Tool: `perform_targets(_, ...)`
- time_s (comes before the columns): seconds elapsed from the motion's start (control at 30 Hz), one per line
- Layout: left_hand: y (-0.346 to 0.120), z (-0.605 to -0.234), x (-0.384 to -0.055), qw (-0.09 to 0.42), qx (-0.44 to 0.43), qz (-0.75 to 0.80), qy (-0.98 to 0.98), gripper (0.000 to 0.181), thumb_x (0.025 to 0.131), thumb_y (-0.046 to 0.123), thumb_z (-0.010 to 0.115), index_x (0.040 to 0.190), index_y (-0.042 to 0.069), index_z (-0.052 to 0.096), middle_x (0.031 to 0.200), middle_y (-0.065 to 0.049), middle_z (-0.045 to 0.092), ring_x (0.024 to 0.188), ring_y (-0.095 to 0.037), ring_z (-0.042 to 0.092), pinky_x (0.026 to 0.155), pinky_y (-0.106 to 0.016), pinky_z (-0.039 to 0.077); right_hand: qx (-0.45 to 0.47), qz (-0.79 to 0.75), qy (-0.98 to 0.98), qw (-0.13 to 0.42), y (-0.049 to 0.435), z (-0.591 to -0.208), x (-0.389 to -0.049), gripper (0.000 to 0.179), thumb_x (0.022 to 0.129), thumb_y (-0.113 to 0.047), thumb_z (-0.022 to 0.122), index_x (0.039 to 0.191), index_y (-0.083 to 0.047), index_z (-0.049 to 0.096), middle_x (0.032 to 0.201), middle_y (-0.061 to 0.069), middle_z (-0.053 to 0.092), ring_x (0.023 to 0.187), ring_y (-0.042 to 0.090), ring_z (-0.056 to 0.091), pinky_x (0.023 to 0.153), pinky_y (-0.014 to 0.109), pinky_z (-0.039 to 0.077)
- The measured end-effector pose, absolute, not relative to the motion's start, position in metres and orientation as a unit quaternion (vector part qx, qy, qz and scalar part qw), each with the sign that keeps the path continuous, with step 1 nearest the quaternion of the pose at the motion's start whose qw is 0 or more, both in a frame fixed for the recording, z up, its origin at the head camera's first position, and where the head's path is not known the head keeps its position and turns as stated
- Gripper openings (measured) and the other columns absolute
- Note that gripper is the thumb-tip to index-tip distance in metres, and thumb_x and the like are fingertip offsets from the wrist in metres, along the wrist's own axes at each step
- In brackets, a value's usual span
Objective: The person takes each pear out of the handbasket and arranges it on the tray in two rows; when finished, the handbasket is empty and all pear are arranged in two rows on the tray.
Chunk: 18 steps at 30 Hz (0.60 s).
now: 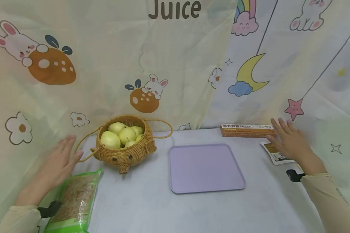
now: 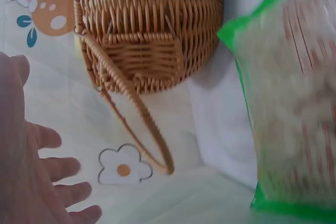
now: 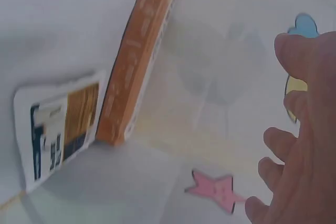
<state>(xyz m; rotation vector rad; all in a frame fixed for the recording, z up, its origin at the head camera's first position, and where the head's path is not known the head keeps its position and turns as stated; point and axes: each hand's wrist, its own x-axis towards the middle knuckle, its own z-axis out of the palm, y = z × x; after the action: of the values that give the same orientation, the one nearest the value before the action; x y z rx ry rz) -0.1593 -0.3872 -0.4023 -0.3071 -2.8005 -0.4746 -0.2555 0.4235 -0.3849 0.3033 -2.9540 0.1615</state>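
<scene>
My left hand [image 1: 53, 163] is held with straight fingers beside a woven basket [image 1: 125, 158] and above a green-edged clear bag [image 1: 77, 197]. It holds nothing. Yellow-green fruits [image 1: 127, 135] fill the basket, which has an animal face and two looped handles. In the left wrist view, the basket handle [image 2: 142, 108] lies apart from the fingers. On the other side, my right hand [image 1: 294, 145] has its fingers spread and holds nothing. It is nearest to a long orange pasta box [image 1: 246, 131] and a small white-and-brown packet [image 1: 277, 154], whose right part it hides from the head camera.
A shallow lilac tray [image 1: 207, 168] lies on the white-covered table [image 1: 134, 207], right of the basket. Behind it, a cloth printed with cartoons [image 1: 183, 64] hangs as a backdrop and runs down both sides.
</scene>
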Motion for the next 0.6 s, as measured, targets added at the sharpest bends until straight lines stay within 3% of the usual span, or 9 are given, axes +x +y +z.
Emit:
perform_targets(0.1, -0.385, -0.402, -0.164, 0.116, -0.092, -0.204, -0.968, 0.071, 0.116, 0.034, 0.040, 0.166, -0.009, 0.012, 0.168, -0.041, 0.017, 0.154, -0.062, 0.016, 0.128, -0.069, 0.007, 0.117, 0.071, -0.988, 0.075, 0.398, -0.387, -0.271, 0.081, 0.112, -0.055, 0.040, 0.172, -0.013, 0.003, 0.172, 0.034, 0.011, 0.156, 0.062, 0.007, 0.119, 0.082, 0.012)
perform_targets(0.27, -0.377, -0.392, -0.172, 0.068, -0.039, -0.268, -0.960, 0.072, 0.116, 0.043, 0.038, 0.164, -0.008, 0.022, 0.157, -0.043, 0.038, 0.141, -0.064, 0.038, 0.107, -0.076, 0.036, 0.156, 0.120, -0.977, 0.076, 0.341, -0.385, -0.292, 0.081, 0.111, -0.049, 0.051, 0.171, -0.009, 0.013, 0.168, 0.034, 0.027, 0.152, 0.061, 0.027, 0.120, 0.077, 0.025)
perform_targets(0.37, -0.371, -0.385, -0.178, 0.044, -0.006, -0.335, -0.941, 0.070, 0.115, 0.048, 0.035, 0.161, -0.005, 0.034, 0.149, -0.037, 0.054, 0.133, -0.058, 0.053, 0.093, -0.057, 0.053, 0.192, 0.155, -0.963, 0.111, 0.304, -0.385, -0.303, 0.072, 0.111, -0.039, 0.056, 0.168, -0.006, 0.027, 0.162, 0.031, 0.043, 0.147, 0.056, 0.040, 0.118, 0.073, 0.034)
perform_targets(0.5, -0.366, -0.382, -0.193, -0.002, 0.029, -0.439, -0.898, 0.072, 0.115, 0.051, 0.028, 0.161, -0.005, 0.034, 0.154, -0.032, 0.052, 0.136, -0.052, 0.055, 0.085, -0.024, 0.056, 0.232, 0.195, -0.941, 0.153, 0.256, -0.388, -0.321, 0.062, 0.110, -0.036, 0.057, 0.162, -0.006, 0.042, 0.148, 0.024, 0.061, 0.135, 0.046, 0.057, 0.110, 0.068, 0.046)
perform_targets(0.6, -0.361, -0.382, -0.209, -0.049, 0.054, -0.479, -0.875, 0.077, 0.115, 0.051, 0.022, 0.163, -0.010, 0.025, 0.161, -0.035, 0.041, 0.142, -0.051, 0.050, 0.098, -0.029, 0.058, 0.260, 0.235, -0.925, 0.148, 0.215, -0.385, -0.331, 0.061, 0.110, -0.037, 0.058, 0.161, -0.007, 0.043, 0.143, 0.021, 0.066, 0.126, 0.040, 0.066, 0.105, 0.063, 0.051)
